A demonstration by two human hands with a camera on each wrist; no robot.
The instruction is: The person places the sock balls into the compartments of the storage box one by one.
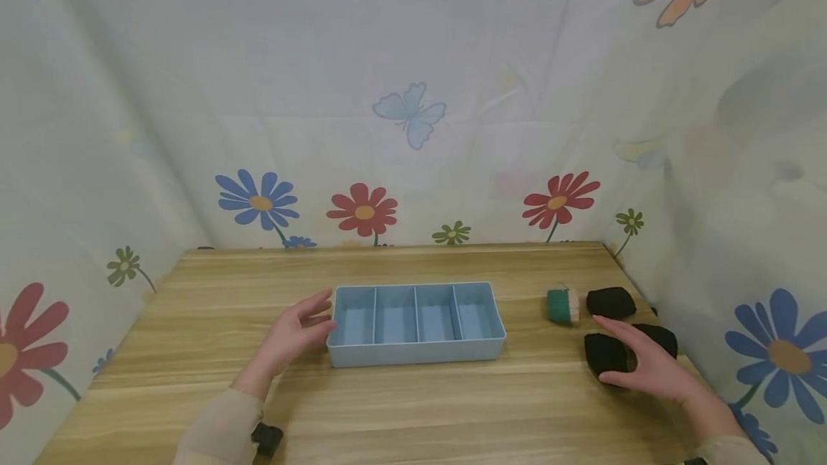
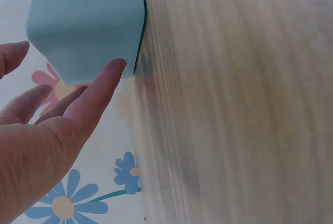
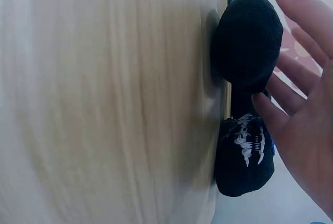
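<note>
A light blue box with several compartments in a row sits on the table. My left hand is at its left end, fingers extended; in the left wrist view one fingertip overlaps the box's end wall. On the right, my right hand reaches over a rolled black sock, thumb and fingers spread apart. Two more rolled black socks, one behind and one to the right, lie close by. White loose threads show on one black roll in the right wrist view.
A green and cream ribbed roll lies left of the black ones. The wooden table backs onto a white curtain printed with flowers and butterflies, which also hangs along both sides.
</note>
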